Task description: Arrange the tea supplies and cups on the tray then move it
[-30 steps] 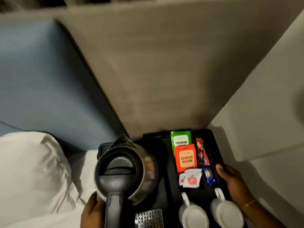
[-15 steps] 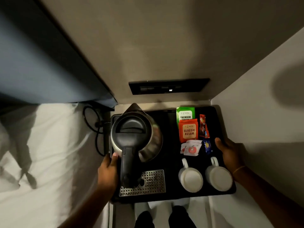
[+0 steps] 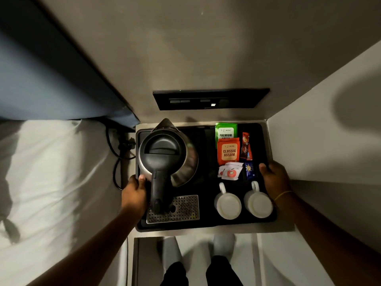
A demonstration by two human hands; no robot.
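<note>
We are looking down at a black tray (image 3: 208,225) sitting on a pale shelf (image 3: 284,228). Our left hand (image 3: 134,195) is gripping its left edge, our right hand (image 3: 274,178) its right edge. A kettle (image 3: 167,155) is standing at the left above a perforated grille (image 3: 185,211). Tea sachets (image 3: 228,150) are lying at the back right, with two white cups (image 3: 227,205) sitting upside down in front.

The orange packet (image 3: 228,151) covers the lower half of the green packet (image 3: 226,131), cutting off its second word. The kettle (image 3: 168,155) hides part of the tray (image 3: 208,225) and grille (image 3: 185,209). Sachet (image 3: 231,173) print is too small to read.
</note>
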